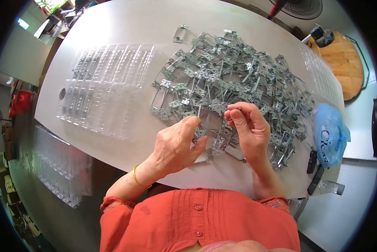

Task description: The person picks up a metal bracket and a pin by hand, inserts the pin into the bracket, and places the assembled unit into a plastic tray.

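Observation:
A broad heap of silvery metal brackets (222, 80), joined by thin rods, spreads over the table before me. My left hand (173, 145) is at the heap's near left edge, its fingers curled and its thumb a little apart from them. Bracket parts show beside its fingertips, but what it grips is hidden behind the hand. To its right, my right hand (253, 130) is raised over the heap's near side. Thumb and forefinger are pinched together there on something too small to name. One bracket (180, 33) lies apart at the heap's far left.
Clear plastic trays (108, 90) lie on the table (125, 25) at left, some slots holding metal parts. More clear trays (64, 164) are stacked below the left edge. At right are a blue plastic bag (329, 134), a black tool (312, 161) and a clear bottle (331, 187).

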Demonstrator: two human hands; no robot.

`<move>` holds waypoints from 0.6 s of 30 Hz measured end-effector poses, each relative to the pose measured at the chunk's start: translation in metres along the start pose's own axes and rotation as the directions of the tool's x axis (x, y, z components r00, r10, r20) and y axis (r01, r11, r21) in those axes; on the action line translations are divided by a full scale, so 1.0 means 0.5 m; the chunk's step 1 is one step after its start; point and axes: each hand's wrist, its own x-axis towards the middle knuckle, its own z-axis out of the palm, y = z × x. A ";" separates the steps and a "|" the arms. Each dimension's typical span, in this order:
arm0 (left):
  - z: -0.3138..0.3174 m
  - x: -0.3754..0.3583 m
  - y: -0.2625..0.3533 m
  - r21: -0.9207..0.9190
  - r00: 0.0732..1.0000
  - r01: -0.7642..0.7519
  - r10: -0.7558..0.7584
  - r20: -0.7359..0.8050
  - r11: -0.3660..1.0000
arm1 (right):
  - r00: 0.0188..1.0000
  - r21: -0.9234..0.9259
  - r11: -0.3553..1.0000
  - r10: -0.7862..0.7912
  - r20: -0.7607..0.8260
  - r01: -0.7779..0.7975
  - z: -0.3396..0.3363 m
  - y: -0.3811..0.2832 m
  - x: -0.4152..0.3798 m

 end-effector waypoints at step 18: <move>0.030 0.015 -0.023 -0.457 0.981 0.140 -0.061 0.184 0.878 | 0.989 -0.049 0.998 0.037 -0.144 -0.044 0.010 0.035 -0.014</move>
